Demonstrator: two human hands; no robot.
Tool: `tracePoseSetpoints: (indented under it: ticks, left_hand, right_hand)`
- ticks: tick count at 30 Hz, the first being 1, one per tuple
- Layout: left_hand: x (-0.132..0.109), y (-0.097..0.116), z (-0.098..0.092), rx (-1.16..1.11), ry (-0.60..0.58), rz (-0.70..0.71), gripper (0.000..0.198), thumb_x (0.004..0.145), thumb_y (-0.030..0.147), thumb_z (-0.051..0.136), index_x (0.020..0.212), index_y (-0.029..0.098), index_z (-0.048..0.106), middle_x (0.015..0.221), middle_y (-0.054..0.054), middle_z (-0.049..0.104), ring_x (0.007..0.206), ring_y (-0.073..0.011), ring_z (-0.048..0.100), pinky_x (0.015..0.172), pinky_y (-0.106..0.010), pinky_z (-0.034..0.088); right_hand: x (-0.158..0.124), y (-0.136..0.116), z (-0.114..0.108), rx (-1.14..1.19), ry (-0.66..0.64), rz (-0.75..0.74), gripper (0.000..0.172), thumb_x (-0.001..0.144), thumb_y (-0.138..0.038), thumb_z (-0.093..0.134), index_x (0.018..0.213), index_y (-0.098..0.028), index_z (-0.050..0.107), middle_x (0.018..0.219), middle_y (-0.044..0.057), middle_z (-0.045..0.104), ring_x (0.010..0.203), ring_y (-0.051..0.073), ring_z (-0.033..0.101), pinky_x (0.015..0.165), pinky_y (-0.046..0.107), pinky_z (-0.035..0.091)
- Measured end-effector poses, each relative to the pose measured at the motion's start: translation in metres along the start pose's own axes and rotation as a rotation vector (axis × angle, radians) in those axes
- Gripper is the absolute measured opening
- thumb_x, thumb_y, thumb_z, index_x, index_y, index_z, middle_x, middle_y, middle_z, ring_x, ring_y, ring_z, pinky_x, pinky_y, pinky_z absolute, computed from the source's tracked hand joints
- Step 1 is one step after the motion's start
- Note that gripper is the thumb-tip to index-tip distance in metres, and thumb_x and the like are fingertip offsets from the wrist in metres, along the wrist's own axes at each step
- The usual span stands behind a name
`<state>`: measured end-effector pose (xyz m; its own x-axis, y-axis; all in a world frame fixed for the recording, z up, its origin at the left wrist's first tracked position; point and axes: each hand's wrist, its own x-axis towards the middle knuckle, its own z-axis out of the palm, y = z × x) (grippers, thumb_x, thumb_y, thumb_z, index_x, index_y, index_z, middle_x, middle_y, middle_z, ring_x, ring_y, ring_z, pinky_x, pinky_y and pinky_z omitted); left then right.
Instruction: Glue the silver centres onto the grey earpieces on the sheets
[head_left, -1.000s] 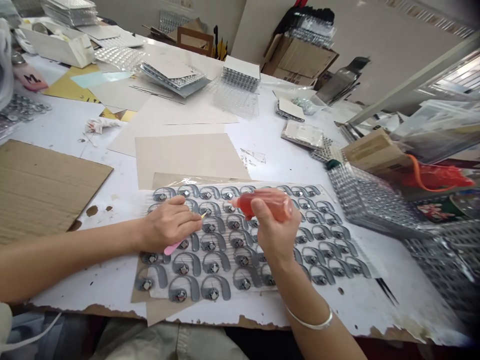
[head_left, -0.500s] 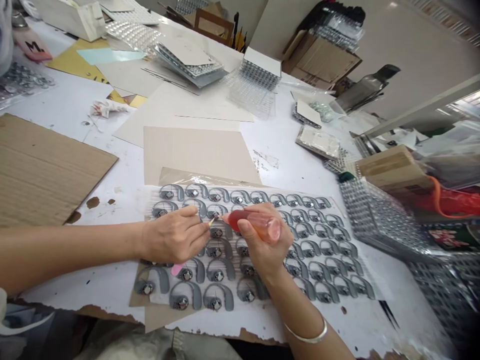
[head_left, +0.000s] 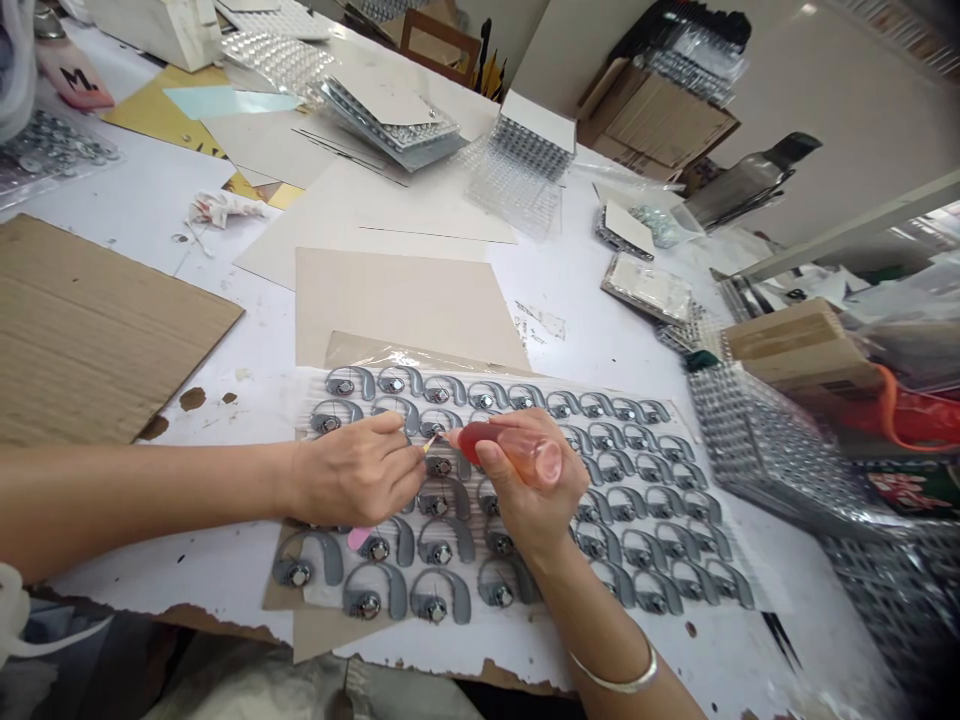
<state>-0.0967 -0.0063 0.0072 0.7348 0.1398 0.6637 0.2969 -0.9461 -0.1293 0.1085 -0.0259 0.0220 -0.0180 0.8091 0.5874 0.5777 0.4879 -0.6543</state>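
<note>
While a pink-handled pick (head_left: 359,538) is pinched in the left hand (head_left: 352,472), a red squeeze bottle (head_left: 504,450) is gripped in the right hand (head_left: 534,495), tips just apart above grey ear hooks (head_left: 442,498); steady aim seems needed

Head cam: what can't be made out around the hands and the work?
All from the head view:
- Tip of the pink-handled tool: too small to identify; the left hand hides most of the shaft.
- Nozzle of the red bottle: too small to see whether anything comes out; the right hand covers much of the bottle.
- Grey hook-shaped parts: those beneath both hands are hidden.
- Stacked blister trays: blurred, cut off by the right edge.
</note>
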Motion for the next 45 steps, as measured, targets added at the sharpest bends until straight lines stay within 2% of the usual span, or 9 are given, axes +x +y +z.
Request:
tracePoseSetpoints:
  ticks: [19,25,34,45]
  left_hand:
    - [0.0001,-0.0014,0.0002,-0.044,0.009,-0.017,0.018,0.082,0.003,0.058,0.066,0.009,0.060,0.069,-0.010,0.066,0.062,-0.0170,0.058,0.058,-0.033,0.045]
    - [0.0000,-0.0011,0.0006,-0.030,-0.003,-0.020,0.022,0.085,0.004,0.054,0.064,0.012,0.057,0.068,-0.008,0.065,0.062,-0.0154,0.057,0.059,-0.031,0.045]
    - [-0.0006,-0.0012,0.0007,-0.021,-0.010,-0.018,0.020,0.087,0.004,0.052,0.069,0.012,0.057,0.070,-0.007,0.065,0.064,-0.0150,0.058,0.062,-0.031,0.046]
    - [-0.0010,-0.0008,0.0004,-0.020,-0.018,-0.024,0.020,0.087,0.005,0.051,0.070,0.012,0.058,0.070,-0.007,0.065,0.065,-0.0148,0.058,0.065,-0.032,0.046]
  right_hand:
    - [-0.0007,0.0010,0.0012,-0.017,0.026,-0.062,0.011,0.078,-0.026,0.070,0.080,-0.018,0.062,0.076,0.002,0.063,0.068,0.015,0.058,0.060,0.030,0.047]
    - [-0.0014,0.0015,0.0018,-0.019,0.033,-0.056,0.010,0.078,-0.024,0.070,0.079,-0.018,0.062,0.076,0.002,0.062,0.069,0.015,0.059,0.062,0.030,0.048]
    - [-0.0014,0.0032,0.0010,-0.019,0.042,-0.053,0.012,0.077,-0.025,0.070,0.084,-0.018,0.062,0.077,0.002,0.063,0.069,0.015,0.059,0.060,0.030,0.047]
    - [0.0000,0.0014,0.0006,-0.053,0.061,-0.082,0.010,0.078,-0.023,0.070,0.080,-0.018,0.062,0.075,0.002,0.063,0.068,0.015,0.058,0.060,0.031,0.047]
